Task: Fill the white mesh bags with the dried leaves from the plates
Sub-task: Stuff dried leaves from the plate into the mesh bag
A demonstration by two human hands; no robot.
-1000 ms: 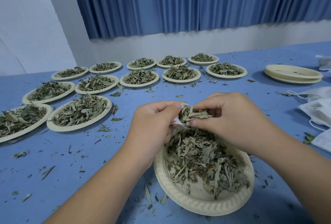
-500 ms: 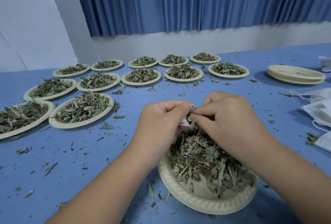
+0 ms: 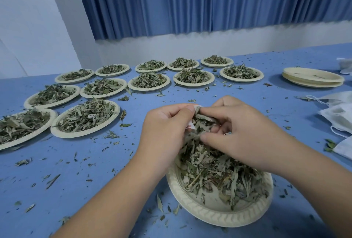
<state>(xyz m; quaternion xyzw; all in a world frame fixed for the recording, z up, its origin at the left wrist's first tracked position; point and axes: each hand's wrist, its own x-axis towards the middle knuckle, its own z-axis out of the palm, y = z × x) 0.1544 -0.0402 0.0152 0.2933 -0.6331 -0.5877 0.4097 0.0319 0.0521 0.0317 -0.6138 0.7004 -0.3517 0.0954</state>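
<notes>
Blue desk (image 3: 95,171) below a pleated blue curtain (image 3: 190,3), littered with leaf crumbs. At 6 o'clock, near plate (image 3: 209,216), heaped with dried leaves (image 3: 219,171). Just above its 12 o'clock rim, white mesh bag (image 3: 191,127), mostly hidden between the two hands, only a white edge showing.

Left grip (image 3: 165,129) curled, thumb and forefinger pinching the bag's mouth from the 9 o'clock side. Right grip (image 3: 243,133) curled too, fingertips pinching a tuft of leaves and pressing it at the mouth from 3 o'clock. Hard to tell whether also holding the bag's other lip.

Handling, as a judgement:
- **Weight:** next to none in leaves or bag.
- **Leaves:** brittle, springy and loose. Likely to crumble under a hard squeeze and to spill from a slack one; witness the crumbs about the desk. Best taken in small pinches off the top of the heap, directly over the plate, to catch strays.
- **Mesh:** thin and limp, with no shape of its own. Best held by the rim, mouth kept wide, never by the body.
- **Drawstring:** hidden on this one, if present at all.

From 9 to 12 o'clock, a dozen full plates (image 3: 83,134). At 2 o'clock, stack of empty plates (image 3: 312,83). At 3 o'clock, spare bags (image 3: 339,116), lying flat with loose strings.
</notes>
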